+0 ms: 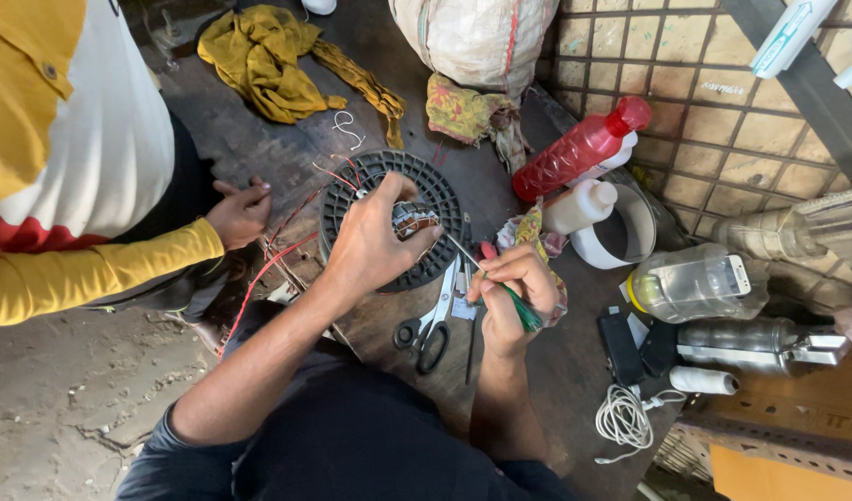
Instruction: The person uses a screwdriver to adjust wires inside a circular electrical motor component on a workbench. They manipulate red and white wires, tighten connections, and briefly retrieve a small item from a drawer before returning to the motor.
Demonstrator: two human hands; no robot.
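Note:
My left hand (368,243) grips a small wound motor core (413,221) with copper coils, resting on a round black slotted plastic disc (442,197). My right hand (511,289) holds a thin green-handled tool (502,289) whose metal tip points at the core. Red wires (276,260) trail from the core to the left. Black-handled scissors (432,323) lie between my hands on the dark work surface.
Another person in a yellow and white top sits at left, a hand (238,213) near the red wires. A red bottle (579,148), white bottle (579,206), tape roll (619,239), white cord (624,417), yellow cloth (264,60) and a sack (477,37) surround the disc.

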